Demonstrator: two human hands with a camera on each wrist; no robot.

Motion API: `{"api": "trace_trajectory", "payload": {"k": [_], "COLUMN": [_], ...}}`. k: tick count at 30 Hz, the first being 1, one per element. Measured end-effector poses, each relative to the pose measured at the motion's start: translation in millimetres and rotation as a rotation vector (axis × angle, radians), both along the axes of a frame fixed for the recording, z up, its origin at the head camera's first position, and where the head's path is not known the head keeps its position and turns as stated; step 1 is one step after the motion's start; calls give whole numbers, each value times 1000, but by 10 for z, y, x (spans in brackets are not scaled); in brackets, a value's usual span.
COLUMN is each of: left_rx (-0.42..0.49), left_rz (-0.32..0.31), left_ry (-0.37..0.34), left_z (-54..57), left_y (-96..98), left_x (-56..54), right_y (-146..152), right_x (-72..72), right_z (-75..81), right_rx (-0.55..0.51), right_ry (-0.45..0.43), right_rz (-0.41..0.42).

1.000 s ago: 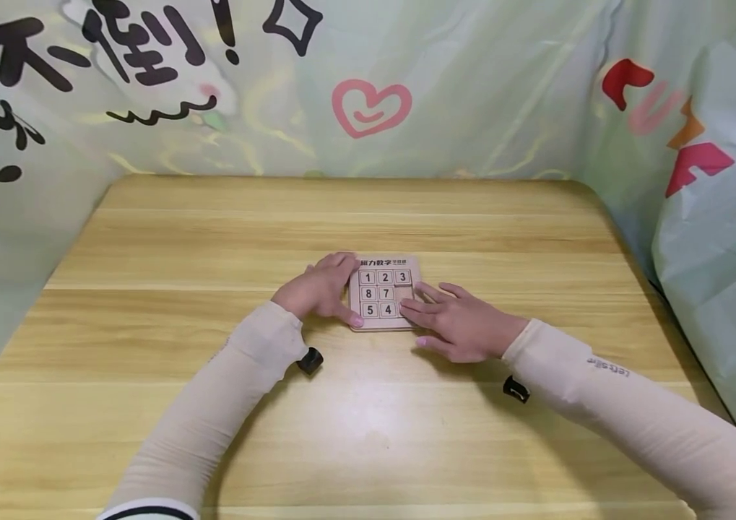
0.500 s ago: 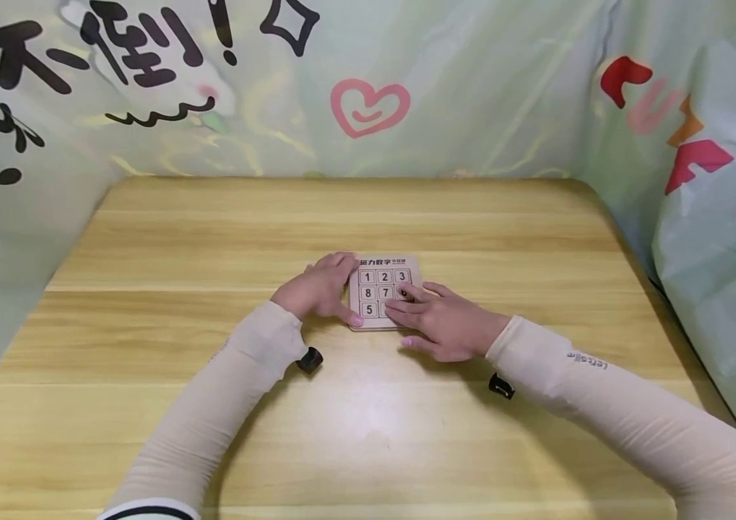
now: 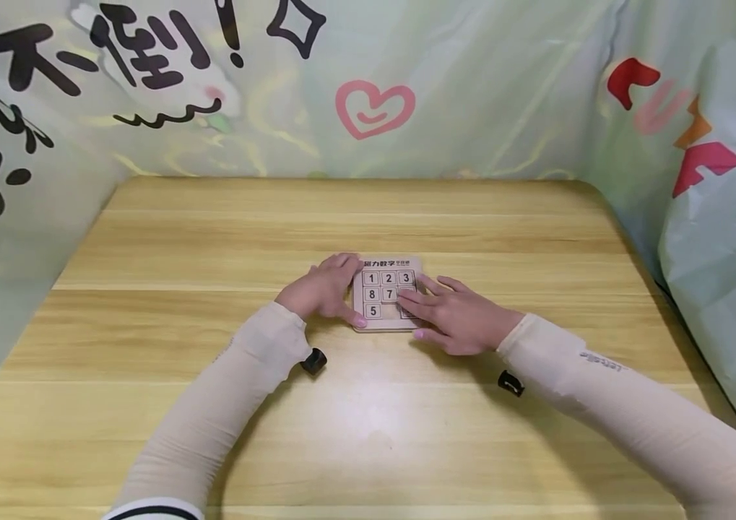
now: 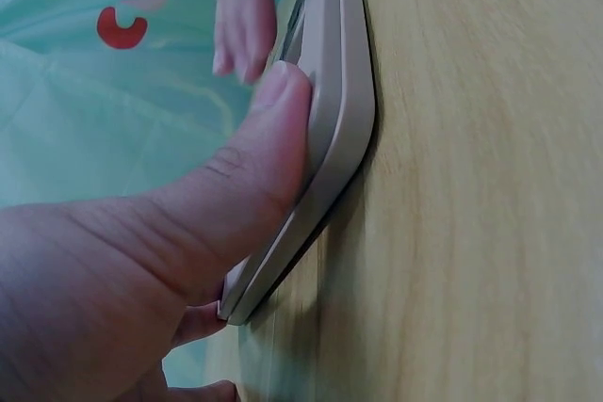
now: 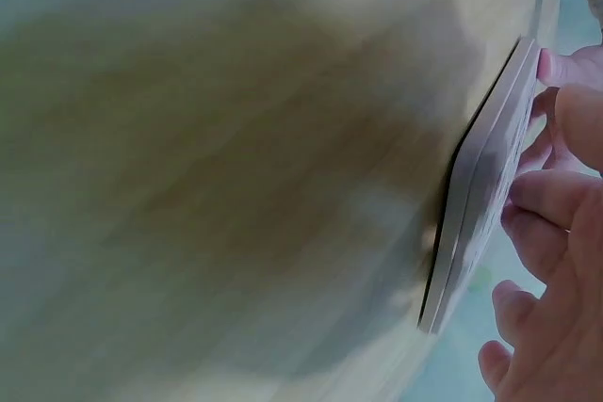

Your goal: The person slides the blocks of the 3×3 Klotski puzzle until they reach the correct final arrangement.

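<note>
A flat number sliding puzzle (image 3: 383, 324) lies on the table, its tiles 1, 2, 3 along the top row and 8, 7 below. Tile 5 (image 3: 373, 311) sits at bottom left, and the bottom middle slot is bare. My left hand (image 3: 323, 287) grips the puzzle's left side, thumb at the near corner and fingers at the far one. In the left wrist view the thumb presses on the frame's edge (image 4: 325, 101). My right hand (image 3: 465, 318) reaches in from the right with extended fingers over the right-column tiles, partly hiding the lower two.
The wooden table (image 3: 211, 231) spreads out around the puzzle. A printed curtain (image 3: 472, 87) hangs behind the table and along its sides. Dark wrist devices (image 3: 314, 361) sit at both sleeves.
The right-column middle slot, bare at first, was filled by tile 6. My right fingers then moved left and back right, and the bottom middle tile slid right. My left hand stays put.
</note>
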State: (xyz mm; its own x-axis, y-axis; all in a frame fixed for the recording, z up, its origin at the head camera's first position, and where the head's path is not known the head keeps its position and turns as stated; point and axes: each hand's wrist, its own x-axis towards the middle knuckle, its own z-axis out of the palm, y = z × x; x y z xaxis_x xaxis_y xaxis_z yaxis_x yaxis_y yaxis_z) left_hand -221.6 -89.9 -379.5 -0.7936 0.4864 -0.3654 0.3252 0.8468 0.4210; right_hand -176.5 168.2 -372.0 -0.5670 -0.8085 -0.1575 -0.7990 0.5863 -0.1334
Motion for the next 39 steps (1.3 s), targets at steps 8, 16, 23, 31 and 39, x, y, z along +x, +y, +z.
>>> {"api": "trace_trajectory", "payload": {"k": [8, 16, 23, 31, 39], "left_rx": [5, -6, -3, -6, -8], "left_rz": [2, 4, 2, -23, -20], "left_ry": [-2, -2, -6, 19, 15], "left_z": [-37, -13, -20, -2, -2], "left_y": [-1, -5, 6, 7, 1], "left_x": [15, 15, 7, 10, 3], "right_y": [-156, -39, -10, -325, -483], "right_x": [-5, 87, -14, 18, 5], "right_z": [-30, 22, -29, -28, -5], "right_rx": [26, 1, 1, 25, 40], "right_ry": [-47, -66, -3, -33, -46], "right_rz": [13, -3, -65, 24, 50]}}
